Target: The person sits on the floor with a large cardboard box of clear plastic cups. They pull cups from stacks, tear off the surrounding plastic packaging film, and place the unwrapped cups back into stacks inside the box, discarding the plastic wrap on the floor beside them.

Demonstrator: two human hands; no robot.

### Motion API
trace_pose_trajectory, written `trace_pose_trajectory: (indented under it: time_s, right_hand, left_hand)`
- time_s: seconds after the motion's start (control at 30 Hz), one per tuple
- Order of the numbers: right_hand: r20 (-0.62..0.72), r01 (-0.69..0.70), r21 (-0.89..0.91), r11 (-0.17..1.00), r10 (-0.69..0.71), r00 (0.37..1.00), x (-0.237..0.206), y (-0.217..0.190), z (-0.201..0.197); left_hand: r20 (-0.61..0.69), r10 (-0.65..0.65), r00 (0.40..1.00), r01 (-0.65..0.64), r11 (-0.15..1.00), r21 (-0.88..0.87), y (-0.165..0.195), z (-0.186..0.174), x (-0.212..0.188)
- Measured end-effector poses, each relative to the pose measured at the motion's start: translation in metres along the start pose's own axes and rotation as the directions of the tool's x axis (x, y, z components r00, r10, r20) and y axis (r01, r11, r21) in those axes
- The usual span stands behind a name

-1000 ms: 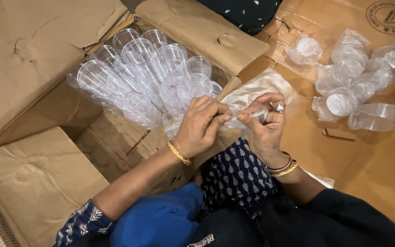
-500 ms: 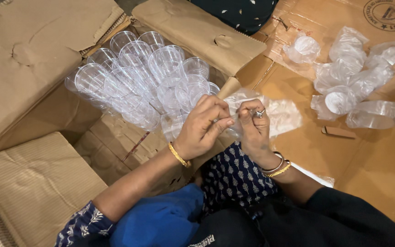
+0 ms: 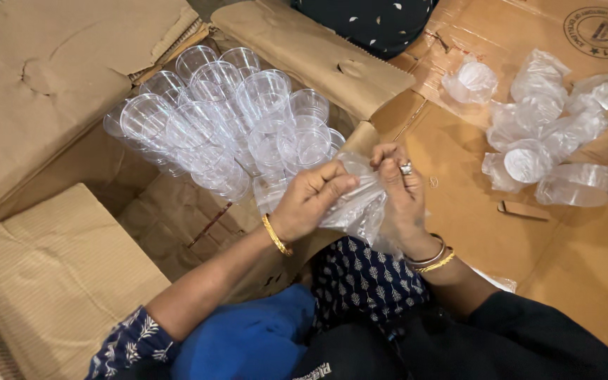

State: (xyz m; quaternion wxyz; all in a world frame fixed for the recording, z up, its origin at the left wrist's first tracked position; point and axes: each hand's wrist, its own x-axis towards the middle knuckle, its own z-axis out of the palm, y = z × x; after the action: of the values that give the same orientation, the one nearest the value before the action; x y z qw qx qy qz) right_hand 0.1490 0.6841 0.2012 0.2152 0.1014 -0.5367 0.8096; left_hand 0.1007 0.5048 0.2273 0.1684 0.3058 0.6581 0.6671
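My left hand and my right hand both pinch a clear plastic bag between them, held over the edge of an open cardboard box. The bag is crumpled and hangs down between my wrists; whether it holds something I cannot tell. Just beyond my left hand, several stacks of clear plastic cups lean inside the box, rims toward me.
On flattened cardboard to the right lie several small clear bagged cup packs. A dark thin strip lies near them. Box flaps spread around the opening. Dark patterned cloth shows at the top.
Both hands have drawn closer to me and downward with the bag, which is now bunched between them instead of spread out to the right.
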Motion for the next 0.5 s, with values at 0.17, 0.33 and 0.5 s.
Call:
trace_pose_trajectory:
  time_s: [0.17, 0.33, 0.5]
  right_hand:
    - [0.056, -0.058, 0.131, 0.990, 0.051, 0.997, 0.003, -0.011, -0.008]
    - [-0.025, 0.022, 0.053, 0.998, -0.020, 0.999, 0.000, -0.022, -0.005]
    - [-0.027, -0.012, -0.121, 0.993, 0.009, 1.000, -0.009, -0.022, -0.004]
  left_hand:
    - [-0.146, 0.036, 0.989, -0.045, 0.998, -0.053, 0.007, -0.004, 0.000]
    - [0.020, 0.170, 0.985, -0.170, 0.985, -0.026, 0.026, -0.002, 0.000]
    - [-0.040, 0.152, 0.988, -0.142, 0.974, 0.178, 0.036, 0.005, 0.002]
